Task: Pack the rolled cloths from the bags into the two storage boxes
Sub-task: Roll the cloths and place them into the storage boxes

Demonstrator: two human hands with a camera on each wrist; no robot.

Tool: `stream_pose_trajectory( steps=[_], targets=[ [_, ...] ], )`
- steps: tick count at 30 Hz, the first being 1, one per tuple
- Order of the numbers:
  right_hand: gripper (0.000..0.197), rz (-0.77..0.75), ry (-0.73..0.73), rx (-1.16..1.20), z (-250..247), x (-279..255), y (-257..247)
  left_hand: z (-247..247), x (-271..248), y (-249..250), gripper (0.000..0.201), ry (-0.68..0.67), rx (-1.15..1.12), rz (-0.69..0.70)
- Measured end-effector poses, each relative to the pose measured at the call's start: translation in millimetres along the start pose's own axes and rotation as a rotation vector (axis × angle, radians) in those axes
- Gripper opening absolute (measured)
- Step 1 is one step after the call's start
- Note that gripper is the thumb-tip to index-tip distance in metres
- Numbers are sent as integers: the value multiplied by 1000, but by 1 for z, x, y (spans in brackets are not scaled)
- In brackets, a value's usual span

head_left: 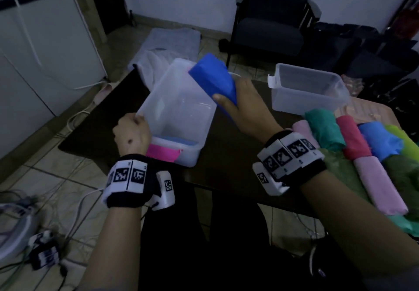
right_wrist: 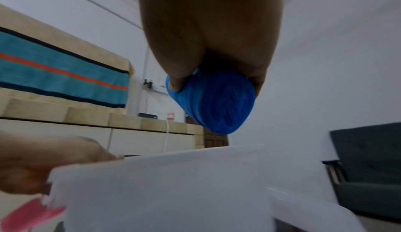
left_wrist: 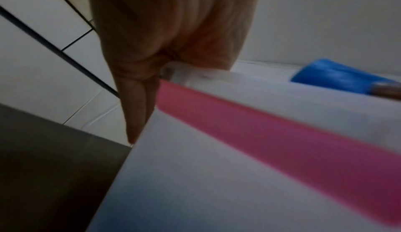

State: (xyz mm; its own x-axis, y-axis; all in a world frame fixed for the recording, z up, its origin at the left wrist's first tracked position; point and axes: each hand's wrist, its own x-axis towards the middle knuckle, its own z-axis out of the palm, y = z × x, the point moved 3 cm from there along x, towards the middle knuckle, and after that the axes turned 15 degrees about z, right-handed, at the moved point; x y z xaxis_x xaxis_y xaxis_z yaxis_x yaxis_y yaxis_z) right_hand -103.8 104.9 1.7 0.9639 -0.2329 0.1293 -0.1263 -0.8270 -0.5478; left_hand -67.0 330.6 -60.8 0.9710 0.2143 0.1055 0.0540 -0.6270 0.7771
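A clear storage box (head_left: 204, 118) with a pink tape strip (head_left: 162, 153) on its near wall stands on the dark table, tilted. My left hand (head_left: 132, 131) grips the box's near left rim corner (left_wrist: 171, 71). My right hand (head_left: 240, 106) holds a blue rolled cloth (head_left: 215, 79) above the box's right rim, pointing away; its rolled end (right_wrist: 217, 103) shows in the right wrist view. A second clear box (head_left: 306, 91) stands at the right. Something blue and pink lies low inside the near box.
Several rolled cloths, among them pink (head_left: 378, 184), green (head_left: 324, 129), red (head_left: 352, 138) and blue (head_left: 378, 138), lie at the table's right on green bags. A dark chair (head_left: 269, 22) stands behind. A grey bag (head_left: 167, 47) lies past the table. Cables (head_left: 45, 245) cover the floor at left.
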Motion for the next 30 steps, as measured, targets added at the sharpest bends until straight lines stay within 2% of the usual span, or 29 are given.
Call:
stream_pose_trajectory(
  steps=[2,5,8,13,19,21,30],
  targets=[
    [54,-88,-43,-25,11,4,-28,-4,-11,-3,39,42,-38,36],
    [56,-149,-98,-244,38,11,-58,-7,-28,-10,36,104,-103,59],
    [57,-126,-151,-463,66,18,-67,-7,-38,-19,33,155,-177,98],
    [56,-37,-224,-611,90,24,-61,-4,-47,-27,33,194,-228,103],
    [51,133,-431,-387,101,22,-48,-2,-55,-25,32,231,-251,188],
    [50,143,-479,-349,102,23,-47,-2,-55,-26,31,244,-254,206],
    [50,126,-594,-514,100,31,-46,0,-55,-27,31,252,-262,238]
  ],
)
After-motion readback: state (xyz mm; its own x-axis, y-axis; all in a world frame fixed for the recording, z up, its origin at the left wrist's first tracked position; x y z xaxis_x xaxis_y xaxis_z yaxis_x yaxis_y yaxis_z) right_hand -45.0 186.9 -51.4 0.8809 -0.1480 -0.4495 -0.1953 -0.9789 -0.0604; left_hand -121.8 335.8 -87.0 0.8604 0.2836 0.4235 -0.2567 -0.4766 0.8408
